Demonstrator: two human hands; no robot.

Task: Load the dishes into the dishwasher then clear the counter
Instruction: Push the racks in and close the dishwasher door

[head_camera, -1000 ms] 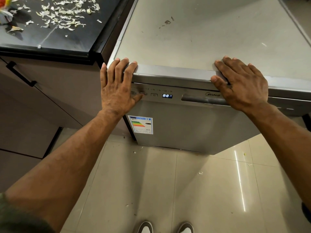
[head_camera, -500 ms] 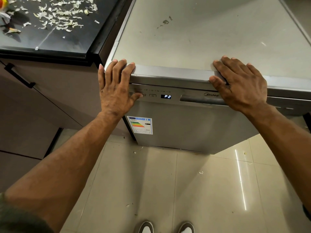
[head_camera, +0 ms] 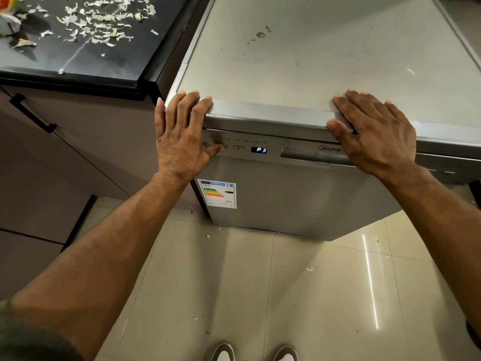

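Dishwasher [head_camera: 312, 61] rim under flat left hand [head_camera: 182, 142], right hand [head_camera: 377, 136].

The dishwasher's display [head_camera: 260, 150] has gone from 8:8 through P2 to P3.

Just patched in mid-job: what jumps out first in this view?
Both hands sit on the closed dishwasher's front top edge. The left hand is at its left corner with the thumb on the control panel, and the right hand lies flat above the door handle. Between them the lit display reads P3. Pale scraps litter the black counter at upper left.
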